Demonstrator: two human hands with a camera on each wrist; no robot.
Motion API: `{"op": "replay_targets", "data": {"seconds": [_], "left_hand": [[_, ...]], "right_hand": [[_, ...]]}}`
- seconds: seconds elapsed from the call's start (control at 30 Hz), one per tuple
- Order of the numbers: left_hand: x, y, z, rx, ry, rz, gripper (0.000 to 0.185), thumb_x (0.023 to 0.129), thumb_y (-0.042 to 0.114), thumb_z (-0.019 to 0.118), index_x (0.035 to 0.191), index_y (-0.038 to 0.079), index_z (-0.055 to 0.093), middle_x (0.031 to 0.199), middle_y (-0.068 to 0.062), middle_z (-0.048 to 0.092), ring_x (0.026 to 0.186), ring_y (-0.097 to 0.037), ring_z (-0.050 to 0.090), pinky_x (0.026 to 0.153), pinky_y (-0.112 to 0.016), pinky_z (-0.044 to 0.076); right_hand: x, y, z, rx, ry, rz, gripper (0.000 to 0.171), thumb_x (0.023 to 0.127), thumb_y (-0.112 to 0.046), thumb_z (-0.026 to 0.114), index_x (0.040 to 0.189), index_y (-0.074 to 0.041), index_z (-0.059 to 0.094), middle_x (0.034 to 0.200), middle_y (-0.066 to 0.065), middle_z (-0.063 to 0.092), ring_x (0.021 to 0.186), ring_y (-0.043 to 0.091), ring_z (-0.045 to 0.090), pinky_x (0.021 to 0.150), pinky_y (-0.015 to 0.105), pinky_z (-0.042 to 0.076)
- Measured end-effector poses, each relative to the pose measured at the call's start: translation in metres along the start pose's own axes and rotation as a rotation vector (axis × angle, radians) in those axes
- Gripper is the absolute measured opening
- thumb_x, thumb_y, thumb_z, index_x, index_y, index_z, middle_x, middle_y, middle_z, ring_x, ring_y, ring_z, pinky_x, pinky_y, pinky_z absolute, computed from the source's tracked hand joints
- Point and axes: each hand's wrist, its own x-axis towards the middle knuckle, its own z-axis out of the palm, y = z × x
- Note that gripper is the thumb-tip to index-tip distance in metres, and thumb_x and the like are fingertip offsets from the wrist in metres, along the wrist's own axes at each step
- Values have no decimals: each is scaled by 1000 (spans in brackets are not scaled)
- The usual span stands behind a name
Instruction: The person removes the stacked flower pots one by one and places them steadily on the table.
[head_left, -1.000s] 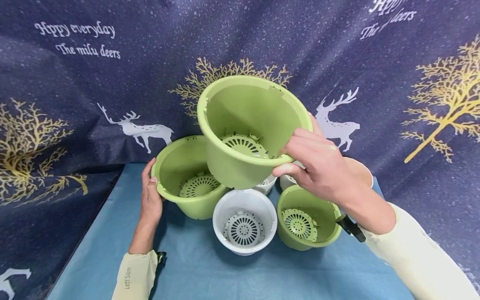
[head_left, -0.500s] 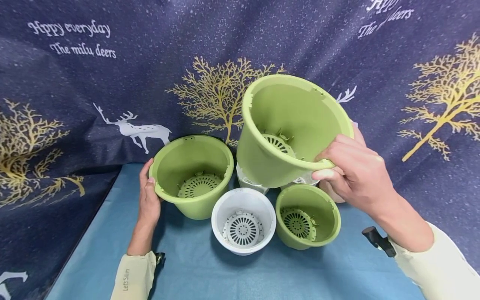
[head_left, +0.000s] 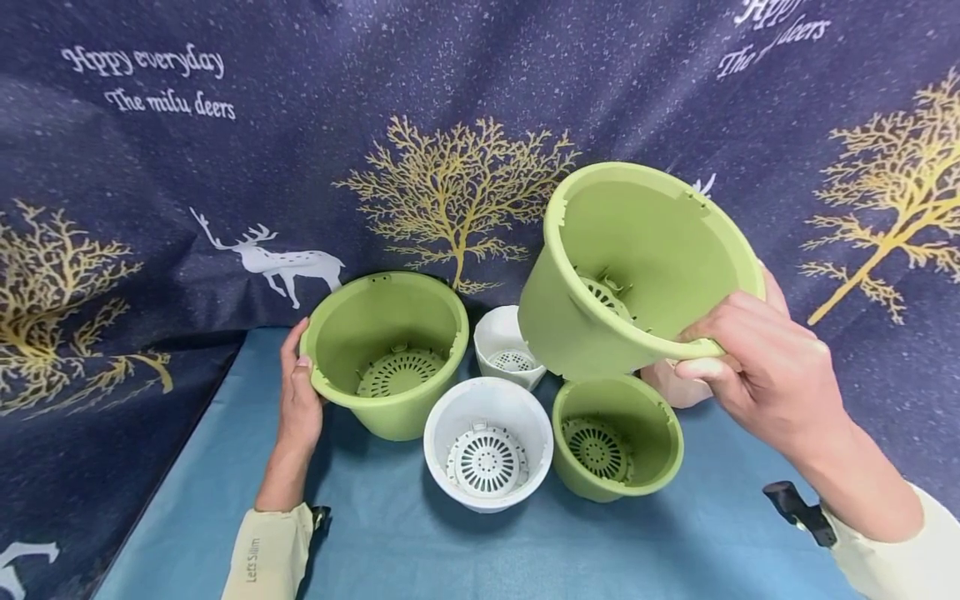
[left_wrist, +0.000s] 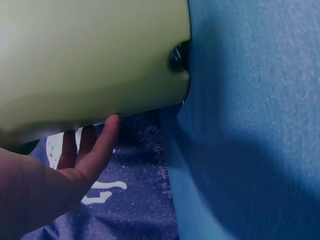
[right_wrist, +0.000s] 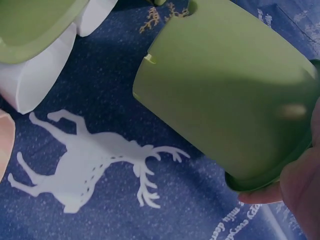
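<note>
My right hand (head_left: 772,375) pinches the rim of a large green flowerpot (head_left: 577,308), holding it tilted in the air above the back right of the table. Its slotted bottom shows inside. In the right wrist view that pot's outer wall (right_wrist: 215,95) fills the middle. At the left, my left hand (head_left: 300,408) rests against the side of another large green flowerpot (head_left: 397,408), which stands on the table. The left wrist view has its fingers (left_wrist: 102,145) extended, a fingertip touching the wall of that pot (left_wrist: 90,55).
A light grey flowerpot (head_left: 487,504) and a smaller green flowerpot (head_left: 615,487) stand in front on the blue tablecloth (head_left: 480,558). Behind them are a small white pot (head_left: 498,329) and a pinkish pot (head_left: 678,392), partly hidden. A dark blue deer-print cloth (head_left: 285,167) hangs behind.
My right hand has carried the held green flowerpot to the right, away from the left one, uncovering the small white pot. My left hand has stayed by its flowerpot.
</note>
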Motion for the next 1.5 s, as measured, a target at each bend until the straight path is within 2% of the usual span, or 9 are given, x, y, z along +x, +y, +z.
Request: {"op": "replay_targets", "data": {"seconds": [0.1, 0.33, 0.47, 0.6, 0.83, 1.0, 1.13, 1.37, 1.5], "left_hand": [[0, -1, 0, 6, 0, -3, 55, 112, 24, 26, 166, 31, 34, 137, -15, 54, 89, -22, 65, 61, -20, 54], [1, -1, 1, 19, 1, -11, 55, 111, 24, 26, 166, 32, 34, 134, -15, 54, 86, -22, 65, 58, -21, 53], [0, -1, 1, 21, 2, -7, 56, 111, 24, 26, 166, 31, 34, 131, -16, 54, 81, -15, 63, 56, -21, 51], [0, -1, 2, 30, 2, -2, 56, 111, 24, 26, 166, 31, 34, 128, -17, 55, 77, -11, 61, 53, -21, 49], [0, -3, 0, 18, 0, -21, 55, 112, 26, 26, 166, 33, 34, 133, -13, 55, 89, -24, 65, 61, -21, 55], [-1, -4, -1, 37, -3, -27, 55, 112, 26, 25, 166, 35, 33, 130, -15, 55, 86, -19, 65, 59, -21, 54], [-1, -3, 0, 8, -3, -25, 56, 111, 25, 26, 166, 32, 34, 134, -16, 54, 90, -22, 66, 61, -21, 56], [-1, -1, 1, -30, -6, -16, 55, 112, 25, 26, 166, 29, 34, 135, -16, 53, 89, -15, 66, 61, -21, 57], [-1, 0, 1, -18, -1, -16, 55, 112, 26, 27, 166, 30, 34, 130, -17, 54, 83, -14, 65, 57, -22, 54]], "right_hand": [[-3, 0, -5, -33, -2, 1, 57, 98, -55, 61, 74, -4, 72, 67, 2, 63, 65, 14, 50, 73, 21, 37], [-9, -1, -15, -60, -19, 29, 58, 96, -56, 60, 74, -4, 72, 68, 4, 65, 68, 16, 54, 97, 16, 42], [-12, -3, -21, -95, -38, 34, 60, 97, -57, 59, 75, -3, 72, 69, 6, 66, 69, 17, 55, 93, 12, 40], [-13, -4, -25, -80, -18, 32, 60, 97, -57, 60, 75, -2, 71, 70, 9, 66, 70, 17, 55, 95, 14, 41], [-16, -5, -33, -115, 11, 49, 62, 96, -57, 61, 73, 0, 69, 68, 9, 65, 70, 16, 54, 94, 10, 40], [-20, -7, -38, -133, -1, 53, 63, 96, -58, 60, 74, 0, 70, 69, 9, 65, 70, 15, 53, 94, 10, 39], [-24, -8, -42, -136, -4, 56, 64, 97, -56, 61, 73, 2, 68, 67, 12, 64, 71, 16, 55, 98, 11, 41], [-27, -15, -51, -187, -18, 80, 64, 98, -56, 60, 72, 1, 68, 66, 10, 62, 72, 11, 54, 99, 9, 40], [-32, -16, -58, -159, -51, 103, 63, 100, -53, 60, 76, 4, 69, 68, 12, 63, 82, 2, 56, 98, 9, 38]]}}
